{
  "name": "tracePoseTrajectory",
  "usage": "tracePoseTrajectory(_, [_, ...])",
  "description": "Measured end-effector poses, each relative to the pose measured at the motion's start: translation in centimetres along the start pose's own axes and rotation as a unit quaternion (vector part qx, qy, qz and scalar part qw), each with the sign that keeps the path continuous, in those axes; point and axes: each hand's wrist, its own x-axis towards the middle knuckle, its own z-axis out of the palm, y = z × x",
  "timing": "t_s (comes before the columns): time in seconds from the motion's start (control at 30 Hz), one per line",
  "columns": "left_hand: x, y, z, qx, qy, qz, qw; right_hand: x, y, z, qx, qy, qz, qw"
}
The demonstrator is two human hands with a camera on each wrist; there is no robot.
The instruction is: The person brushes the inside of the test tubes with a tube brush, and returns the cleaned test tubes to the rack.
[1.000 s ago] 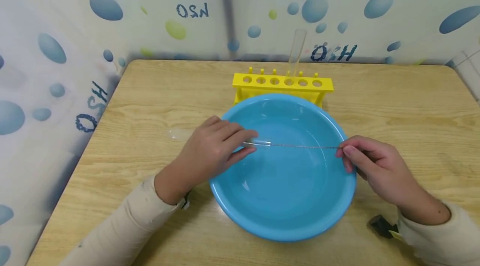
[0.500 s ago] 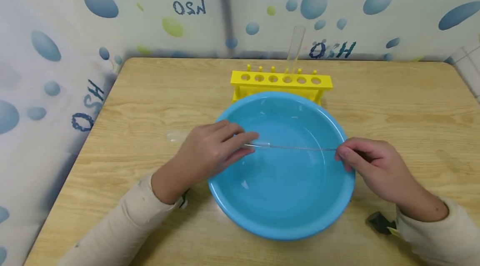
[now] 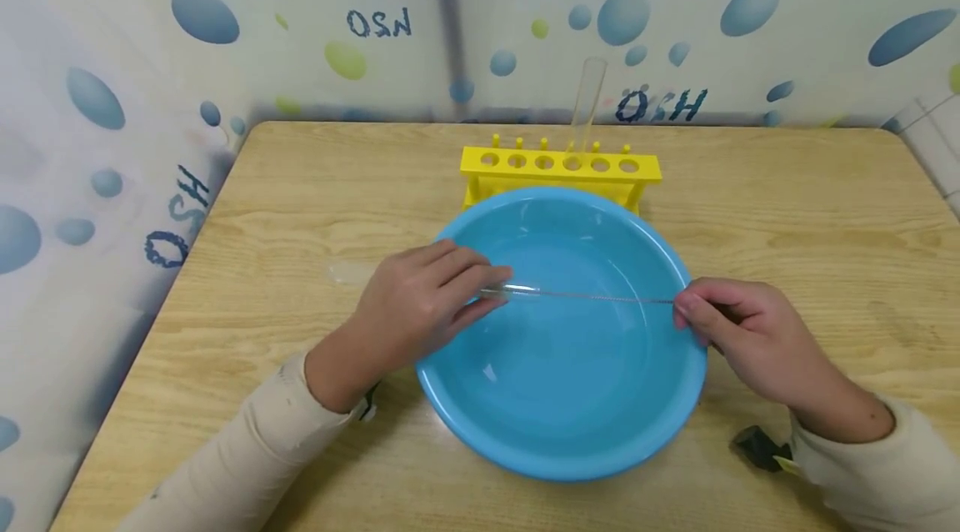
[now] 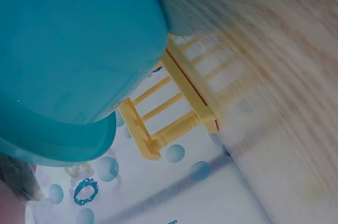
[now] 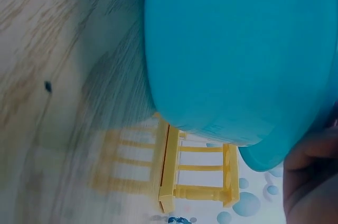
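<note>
My left hand (image 3: 420, 290) grips a clear glass test tube (image 3: 521, 289) held sideways above the left part of a blue basin (image 3: 558, 465). The tube's mouth points right, and a clear rounded end shows beyond the wrist side of the hand. From the mouth runs the thin twisted-wire handle of a test tube brush (image 3: 600, 297). Its outer end is pinched between thumb and fingers of my right hand (image 3: 742, 332), at the basin's right rim. The brush's bristles are hidden. In the right wrist view, part of the right hand (image 5: 311, 176) shows beside the basin (image 5: 227, 49).
Behind the basin stands a yellow test tube rack (image 3: 558, 165), with one clear test tube (image 3: 587, 102) leaning upright in it. All this is on a wood-grain table (image 3: 300, 207) against a patterned wall. A small dark object (image 3: 759, 447) shows beside the right sleeve.
The left hand has rolled and lowered slightly over the tube. Both hands keep their holds, and the wire stays stretched between them. The head view has shifted a little.
</note>
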Motion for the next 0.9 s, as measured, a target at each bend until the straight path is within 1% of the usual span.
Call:
tracePoseTrajectory(0.23, [-0.07,-0.35,0.1,0.004,-0.041,-0.023,0.9989,-0.06,-0.05,0.19,-0.034,0.005,-0.001,0.9994])
tracePoseTrajectory(0.37, [-0.26,-0.52,0.31,-0.013,-0.055,-0.034,0.9978,-0.02,0.3,0.36,-0.024,0.008,-0.017,0.9995])
tracePoseTrajectory(0.43, [-0.29,-0.51,0.37,-0.017,-0.054,-0.037,0.9977,-0.03,0.48,0.39,-0.014,0.011,-0.025,0.9995])
tracePoseTrajectory(0.5, [-0.24,-0.45,0.37,-0.015,-0.053,-0.036,0.9978,-0.01,0.47,0.31,-0.009,0.013,-0.024,0.9996])
tracePoseTrajectory(0.57, [-0.23,-0.42,0.33,-0.009,-0.049,-0.035,0.9981,0.04,0.36,0.12,-0.013,0.01,-0.012,0.9998])
tracePoseTrajectory(0.67, [-0.18,-0.32,0.21,0.003,-0.046,-0.033,0.9984,0.12,0.15,-0.18,-0.016,-0.007,-0.001,0.9998])
tracePoseTrajectory(0.73, [-0.21,-0.24,0.14,0.011,-0.044,-0.033,0.9984,0.08,0.1,-0.28,-0.009,-0.014,0.006,0.9998])
tracePoseTrajectory(0.83, [-0.21,-0.15,-0.03,0.028,-0.032,-0.031,0.9986,0.11,0.14,-0.35,0.018,-0.017,0.004,0.9997])
tracePoseTrajectory(0.9, [-0.24,-0.13,-0.19,0.042,-0.018,-0.027,0.9986,0.2,0.22,-0.38,0.038,-0.017,0.001,0.9991])
